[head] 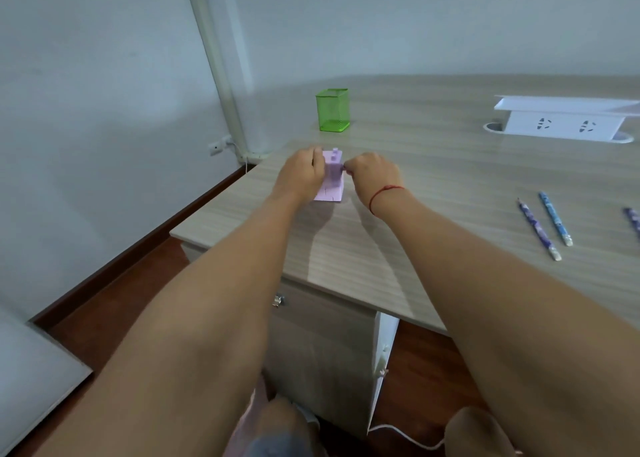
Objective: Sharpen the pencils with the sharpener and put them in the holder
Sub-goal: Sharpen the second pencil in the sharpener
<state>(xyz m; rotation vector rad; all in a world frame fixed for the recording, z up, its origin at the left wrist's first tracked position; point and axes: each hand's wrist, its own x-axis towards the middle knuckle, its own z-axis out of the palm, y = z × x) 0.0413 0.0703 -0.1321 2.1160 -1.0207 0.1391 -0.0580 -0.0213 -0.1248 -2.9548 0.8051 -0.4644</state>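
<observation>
Left hand (302, 176) grips sharpener (330, 177) body on tabletop (433, 186) — right hand (372, 174) fingers pinched at its side; held item unclear.

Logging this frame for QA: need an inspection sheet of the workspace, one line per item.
Surface: wood-grain desk, mostly bare.
Job's things: purple sharpener upright near the left edge; green mesh holder behind it, contents not discernible; two pencils lying flat at right, a third cut by the frame edge.
Clutter: nothing seen.
Hands: left hand grips the sharpener's side; right hand pinches at its other side, probably the crank.
Cables: white cable on the floor; another at the wall outlet.
Surroundings: white socket box on the desk, plain wall, dark red floor.
</observation>
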